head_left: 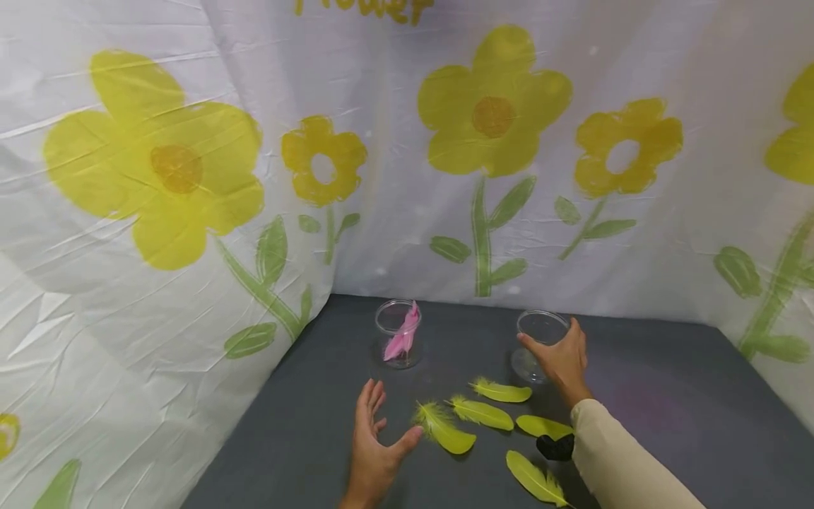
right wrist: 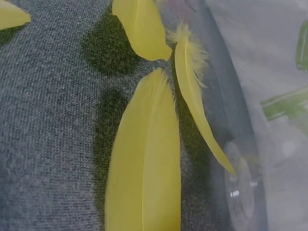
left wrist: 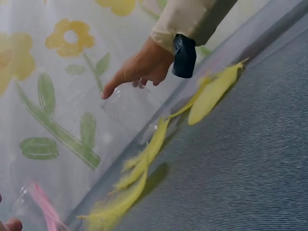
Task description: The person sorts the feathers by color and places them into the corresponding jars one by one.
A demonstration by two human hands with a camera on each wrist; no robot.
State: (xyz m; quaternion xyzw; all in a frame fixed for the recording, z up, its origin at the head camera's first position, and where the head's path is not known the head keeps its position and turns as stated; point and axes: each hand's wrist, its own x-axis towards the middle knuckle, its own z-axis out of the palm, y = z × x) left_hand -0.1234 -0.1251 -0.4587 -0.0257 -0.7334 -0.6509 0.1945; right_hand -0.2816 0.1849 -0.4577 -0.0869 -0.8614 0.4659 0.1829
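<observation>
My right hand grips a clear plastic cup near its rim, thumb on the near left side and fingers round the right. That cup stands upright at the back right; no feather shows in it. In the right wrist view only its clear base appears, beside yellow feathers. My left hand hovers over the front of the table, fingers extended and thumb apart, holding nothing. Just right of its thumb lies a yellow feather. Several more yellow feathers spread towards the right forearm.
A second clear cup stands at the back left with pink feather in it, poking up to the rim. Behind the dark grey table hangs a white flower-printed cloth. A black wrist device sits at the right cuff.
</observation>
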